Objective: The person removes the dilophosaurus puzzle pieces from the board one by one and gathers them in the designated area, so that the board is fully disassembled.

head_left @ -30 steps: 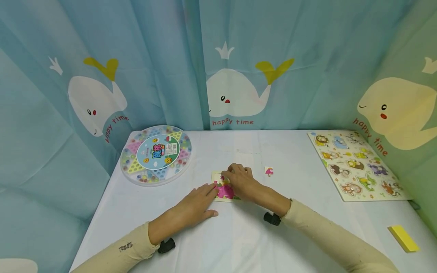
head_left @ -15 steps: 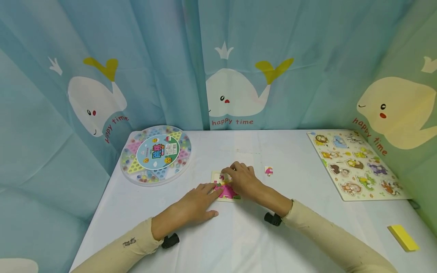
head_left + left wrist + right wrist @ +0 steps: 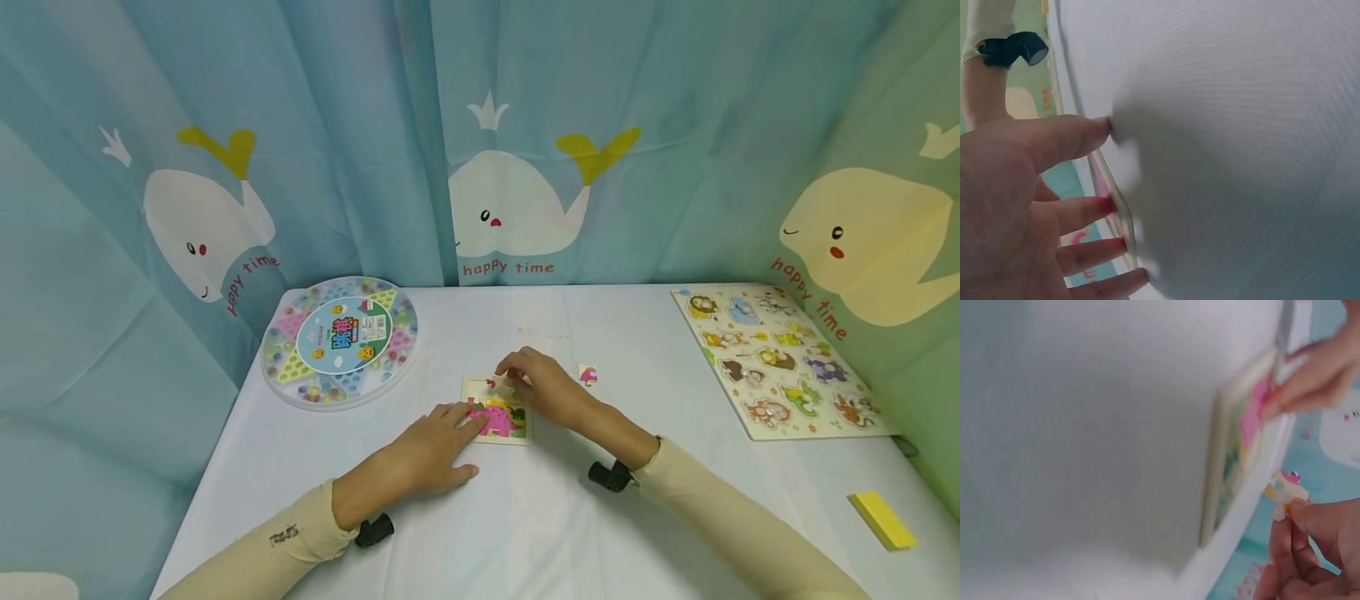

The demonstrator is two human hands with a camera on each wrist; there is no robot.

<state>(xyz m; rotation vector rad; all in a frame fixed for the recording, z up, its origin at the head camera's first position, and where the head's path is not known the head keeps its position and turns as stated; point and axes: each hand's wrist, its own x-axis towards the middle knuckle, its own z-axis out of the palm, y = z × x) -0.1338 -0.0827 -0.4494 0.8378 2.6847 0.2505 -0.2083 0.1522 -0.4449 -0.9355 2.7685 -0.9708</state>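
Observation:
A small square jigsaw puzzle [image 3: 497, 421] with a pink dinosaur lies in its pale frame at the middle of the table. My left hand [image 3: 431, 450] rests its straight fingertips on the puzzle's left side, thumb spread apart on the cloth. Above the far edge, my right hand [image 3: 551, 390] pinches a puzzle piece [image 3: 1286, 489] between thumb and fingers. In the right wrist view this piece is whitish-yellow with a pink patch and is held off the frame. Another puzzle piece [image 3: 588, 376], pink and white, lies loose to the right of my right hand.
A round marble board game [image 3: 341, 342] lies at the back left. An animal peg-puzzle board [image 3: 780, 362] is at the back right, and a yellow block [image 3: 882, 521] near the right edge. Behind the table hangs a blue whale-print curtain [image 3: 517, 200].
My right hand has risen and drawn slightly right and away from the puzzle, with the pinched piece now showing above it. More of the dinosaur picture is uncovered. My left hand stays in place.

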